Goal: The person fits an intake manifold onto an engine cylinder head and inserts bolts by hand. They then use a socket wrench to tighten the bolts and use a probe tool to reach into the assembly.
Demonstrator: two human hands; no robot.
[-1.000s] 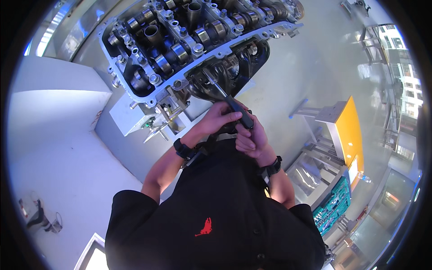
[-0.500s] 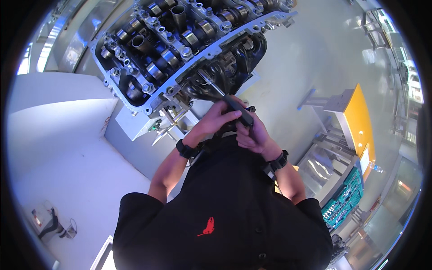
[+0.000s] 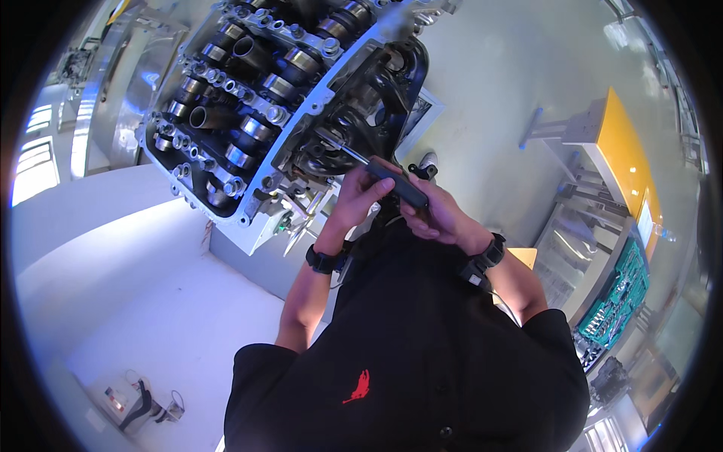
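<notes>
A tool with a thick black handle and a slim metal shaft (image 3: 399,187) slants between my hands. Its shaft points up and left to the dark exhaust manifold (image 3: 361,132) on the engine's side; I cannot make out whether the tip touches a fastener. My left hand (image 3: 360,200) is closed around the front of the handle, thumb on top. Around its rear end my right hand (image 3: 444,215) is wrapped, fingers curled underneath. Above and left of my hands sits the cylinder head (image 3: 252,98), uncovered, its camshafts and bolts showing. A small black piece (image 3: 424,172) sticks out beyond my right hand.
A bench with a yellow top (image 3: 621,151) stands at the right. Below it lies an open green case of sockets (image 3: 617,297). At the left is a white curved surface (image 3: 151,279). A shoe (image 3: 428,160) shows on the floor past my hands.
The whole view has shifted and turned, with the engine now further left and the bench further right. Both hands keep their hold on the tool, which stays beside the manifold.
</notes>
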